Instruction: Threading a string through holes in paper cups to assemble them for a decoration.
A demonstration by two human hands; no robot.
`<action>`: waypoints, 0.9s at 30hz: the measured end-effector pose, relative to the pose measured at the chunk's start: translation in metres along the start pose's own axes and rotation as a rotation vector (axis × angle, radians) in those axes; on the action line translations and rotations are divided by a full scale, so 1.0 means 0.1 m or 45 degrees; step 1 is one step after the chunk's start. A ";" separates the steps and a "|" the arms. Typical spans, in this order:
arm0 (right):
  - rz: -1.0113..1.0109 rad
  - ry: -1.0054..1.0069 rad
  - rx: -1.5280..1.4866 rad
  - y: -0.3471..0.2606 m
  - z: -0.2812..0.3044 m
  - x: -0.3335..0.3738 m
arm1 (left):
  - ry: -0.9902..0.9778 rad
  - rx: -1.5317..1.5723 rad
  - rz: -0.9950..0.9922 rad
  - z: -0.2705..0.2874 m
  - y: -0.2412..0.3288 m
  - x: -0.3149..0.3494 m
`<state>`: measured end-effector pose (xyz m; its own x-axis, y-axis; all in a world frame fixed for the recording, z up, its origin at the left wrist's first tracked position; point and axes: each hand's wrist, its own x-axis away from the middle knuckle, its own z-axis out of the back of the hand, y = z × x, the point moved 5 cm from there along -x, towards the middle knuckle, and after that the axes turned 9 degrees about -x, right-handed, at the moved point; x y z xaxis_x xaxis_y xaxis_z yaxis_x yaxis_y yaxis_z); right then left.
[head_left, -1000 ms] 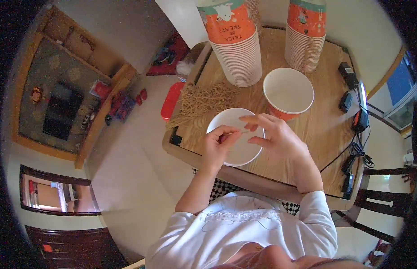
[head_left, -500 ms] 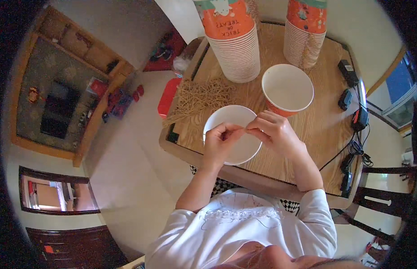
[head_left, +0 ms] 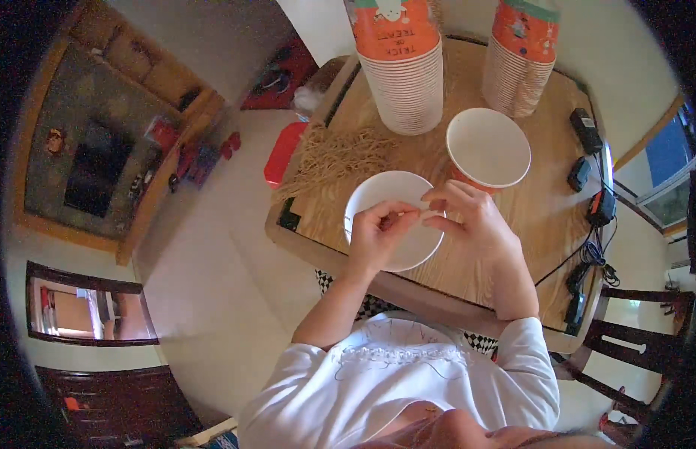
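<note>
Both hands are over a paper bucket [head_left: 411, 257] with a white inside, near the table's front edge. My left hand [head_left: 378, 232] is closed in a pinch at the thumb and forefinger; what it grips is too small to make out. My right hand [head_left: 475, 217] is just right of it, thumb and fingers apart, fingertips close to the left ones. Behind my right hand stands another paper bucket [head_left: 489, 146], orange outside and white inside. To the left of the buckets lies a tangled pile of tan twine-like strands [head_left: 340, 157].
Two tall stacks of nested paper buckets, one on the left [head_left: 403, 82] and one on the right [head_left: 519, 67], stand at the back of the wooden table [head_left: 542, 224]. Black adapters and cables [head_left: 587, 254] run along its right edge. A red container [head_left: 284, 153] is beyond the left edge.
My right thumb and fingers have parted from their pinch, and that hand has drawn slightly away from the left. My left hand stays pinched. The whole view has shifted a little.
</note>
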<state>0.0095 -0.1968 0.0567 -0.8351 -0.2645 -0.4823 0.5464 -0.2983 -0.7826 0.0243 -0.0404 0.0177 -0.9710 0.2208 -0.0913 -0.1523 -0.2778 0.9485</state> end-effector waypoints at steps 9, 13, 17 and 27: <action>0.250 -0.044 0.143 -0.05 0.04 -0.02 | -0.027 0.016 -0.003 -0.01 -0.07 0.00; 0.171 -0.122 0.230 -0.04 0.04 -0.02 | -0.003 -0.002 -0.044 -0.03 -0.05 0.00; 0.145 -0.144 0.254 0.00 0.05 0.02 | -0.033 -0.082 -0.086 -0.11 0.00 -0.01; -0.419 -0.437 0.650 0.61 0.11 0.24 | -0.147 -0.729 -0.306 -0.32 -0.08 -0.06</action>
<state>0.0237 -0.2313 0.0013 -0.9412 -0.3361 -0.0344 0.2999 -0.7842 -0.5432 0.0256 -0.0700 0.0012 -0.8761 0.4299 -0.2182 -0.4694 -0.6574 0.5895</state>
